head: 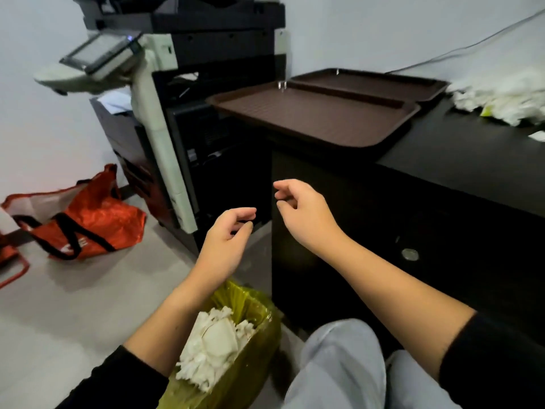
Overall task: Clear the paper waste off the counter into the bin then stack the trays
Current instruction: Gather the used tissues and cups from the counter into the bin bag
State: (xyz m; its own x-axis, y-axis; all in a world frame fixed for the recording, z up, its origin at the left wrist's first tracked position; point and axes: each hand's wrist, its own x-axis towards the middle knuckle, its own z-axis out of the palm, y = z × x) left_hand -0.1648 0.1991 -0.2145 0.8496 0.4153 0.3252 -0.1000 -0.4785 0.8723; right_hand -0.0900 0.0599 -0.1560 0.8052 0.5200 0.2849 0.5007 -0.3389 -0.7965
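Both hands, left (227, 234) and right (300, 208), hang loosely curled and hold nothing; the remaining paper (501, 98) lies at the counter's (460, 149) far right edge, nearer the right hand.

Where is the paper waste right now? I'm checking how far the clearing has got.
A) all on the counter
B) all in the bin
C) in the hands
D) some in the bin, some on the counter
D: crumpled white paper fills the yellow-lined bin, while another pile lies on the counter right of the trays.
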